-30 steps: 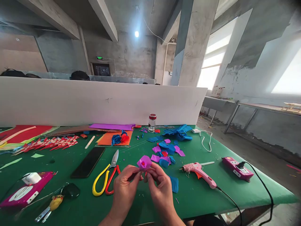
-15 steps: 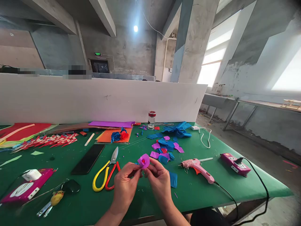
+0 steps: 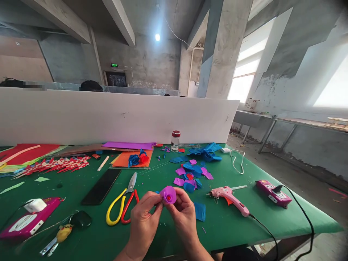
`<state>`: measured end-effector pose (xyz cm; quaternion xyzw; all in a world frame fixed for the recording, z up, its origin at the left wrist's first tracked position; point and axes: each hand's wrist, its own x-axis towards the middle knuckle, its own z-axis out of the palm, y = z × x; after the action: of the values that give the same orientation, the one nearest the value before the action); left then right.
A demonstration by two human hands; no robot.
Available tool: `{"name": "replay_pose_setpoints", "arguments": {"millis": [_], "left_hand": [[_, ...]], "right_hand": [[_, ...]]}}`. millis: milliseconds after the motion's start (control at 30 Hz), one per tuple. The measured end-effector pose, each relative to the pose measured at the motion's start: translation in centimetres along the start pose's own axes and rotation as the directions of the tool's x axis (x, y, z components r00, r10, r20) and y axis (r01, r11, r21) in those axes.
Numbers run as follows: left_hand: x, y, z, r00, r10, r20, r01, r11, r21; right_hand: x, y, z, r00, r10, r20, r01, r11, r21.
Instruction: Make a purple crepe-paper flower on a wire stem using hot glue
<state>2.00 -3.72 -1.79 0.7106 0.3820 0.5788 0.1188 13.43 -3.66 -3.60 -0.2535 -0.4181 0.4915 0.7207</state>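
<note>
A small purple paper flower (image 3: 169, 192) with a red centre is pinched between my two hands above the green table. My left hand (image 3: 146, 214) grips its left side with thumb and fingertips. My right hand (image 3: 181, 210) holds it from the right and below. Scissors (image 3: 127, 199) with one yellow and one red handle lie just left of my left hand. Right of my right hand are a blue paper piece (image 3: 200, 211) and a pink glue gun (image 3: 230, 199). Purple and blue paper petals (image 3: 191, 174) lie scattered beyond my hands.
A black phone (image 3: 102, 186), a keyring (image 3: 65, 232) and a magenta power strip (image 3: 35, 217) lie left. Another power strip (image 3: 273, 194) sits right. At the back stand a red-lidded jar (image 3: 175, 141) and a white partition (image 3: 122, 116). Blue and red paper flowers (image 3: 138, 158) rest on orange sheets.
The purple flower has turned and tilted in my fingers, and its red centre now faces me more. Both hands have shifted slightly; the whole view has dropped a little.
</note>
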Motion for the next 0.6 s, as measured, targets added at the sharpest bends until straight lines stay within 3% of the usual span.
{"name": "replay_pose_setpoints", "arguments": {"millis": [333,433,600], "left_hand": [[-0.2,0.3,-0.2,0.999,-0.034,0.001,0.034,0.999,-0.011],[-0.2,0.1,0.2,0.985,-0.173,0.014,0.173,0.983,-0.065],[-0.1,-0.8,1.1,0.895,-0.437,0.089,0.445,0.887,-0.122]], "right_hand": [[-0.3,-0.7,-0.2,0.997,-0.055,0.046,0.059,0.994,-0.087],[-0.2,-0.5,0.1,1.0,0.023,0.011,-0.022,0.999,-0.045],[0.2,-0.1,0.2,0.979,0.203,-0.03,-0.202,0.979,0.01]]}}
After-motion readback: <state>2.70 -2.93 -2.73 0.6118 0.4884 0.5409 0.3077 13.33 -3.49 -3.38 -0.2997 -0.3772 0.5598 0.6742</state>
